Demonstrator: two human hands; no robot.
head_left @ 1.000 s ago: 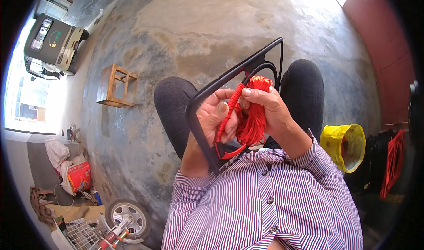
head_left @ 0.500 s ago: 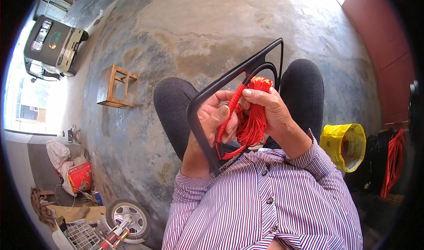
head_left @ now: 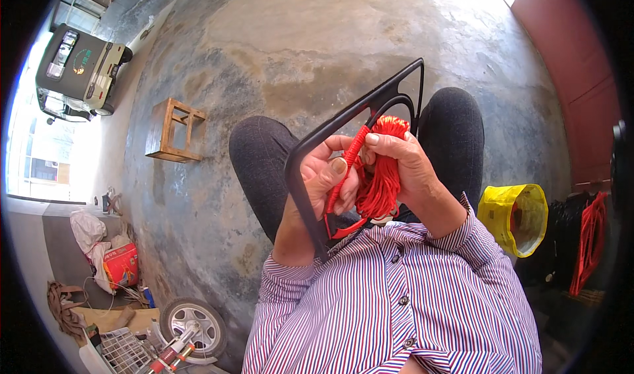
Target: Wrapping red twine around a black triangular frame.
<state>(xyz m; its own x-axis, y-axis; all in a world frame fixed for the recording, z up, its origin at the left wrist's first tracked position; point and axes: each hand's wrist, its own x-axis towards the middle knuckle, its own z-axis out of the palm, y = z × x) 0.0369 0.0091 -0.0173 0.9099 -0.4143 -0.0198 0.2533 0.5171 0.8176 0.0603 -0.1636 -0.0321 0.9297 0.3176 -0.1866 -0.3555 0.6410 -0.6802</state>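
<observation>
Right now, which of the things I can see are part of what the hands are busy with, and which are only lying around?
In use: black metal frame; bundle of red cord; left hand; right hand.

Lying about: small wooden stool; yellow plastic bag; small rubber wheel; white wire basket; parked green vehicle.
</observation>
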